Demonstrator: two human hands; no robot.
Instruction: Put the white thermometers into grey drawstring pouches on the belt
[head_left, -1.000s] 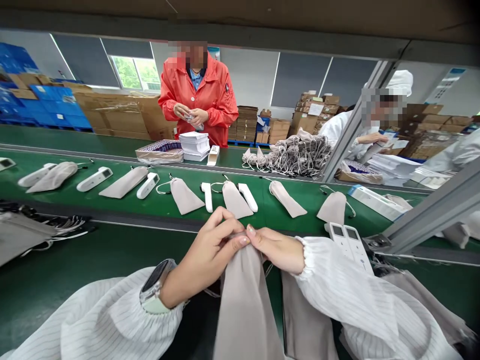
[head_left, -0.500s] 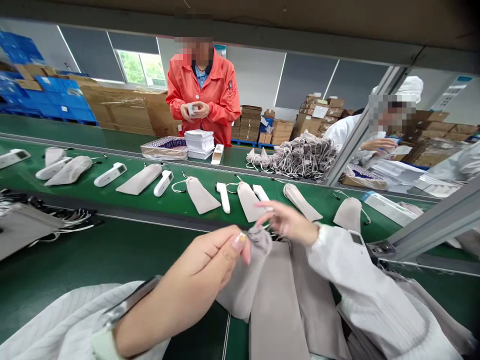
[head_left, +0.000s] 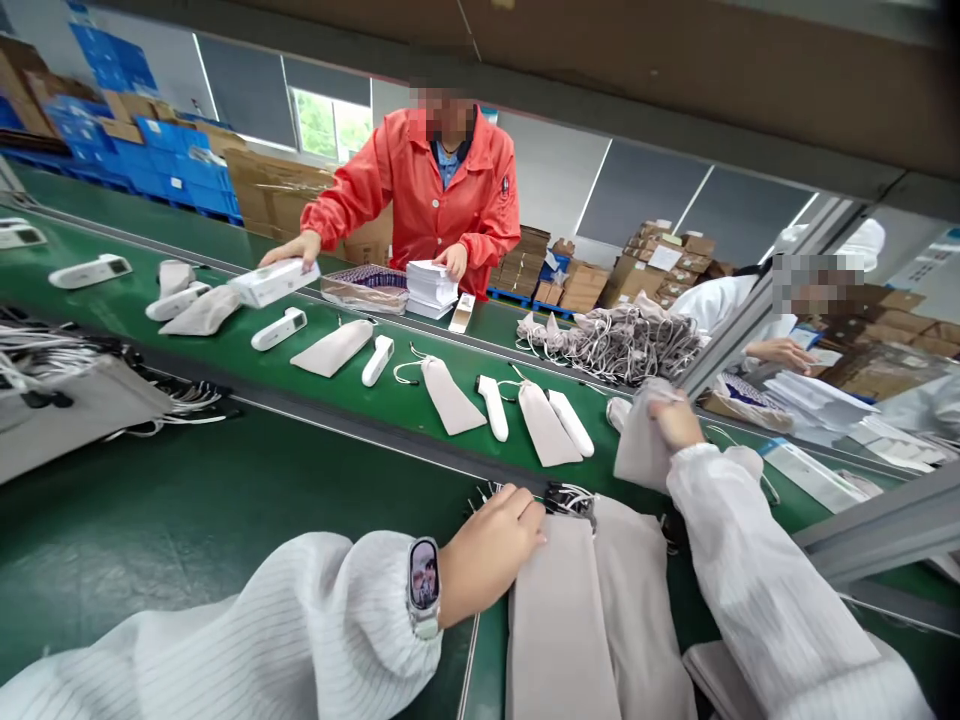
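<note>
Toward the far left of the green bench, a fanned heap of light grey cloth pouches with white cords is lying flat. Beyond it, along a green conveyor belt, white handheld devices with small dark screens are lying among light grey drawstring pouches. Near the middle, our left hand is resting at the upper left edge of a neat stack of flat grey cloth pouches; its fingers are bending close together, and we are unable to tell whether they are gripping cloth. That stack's long axis is running away from us, its corded end pointing toward the belt. A looser grey stack is lying just beside it. Farther right, our right hand is holding one soft, matte grey cloth pouch over the belt, the fingers gripping its upper right part without a visible gap. The cloth is looking thin and creased; its long axis is running steeply, slanting slightly lower left, its broad end pointing down.
</note>
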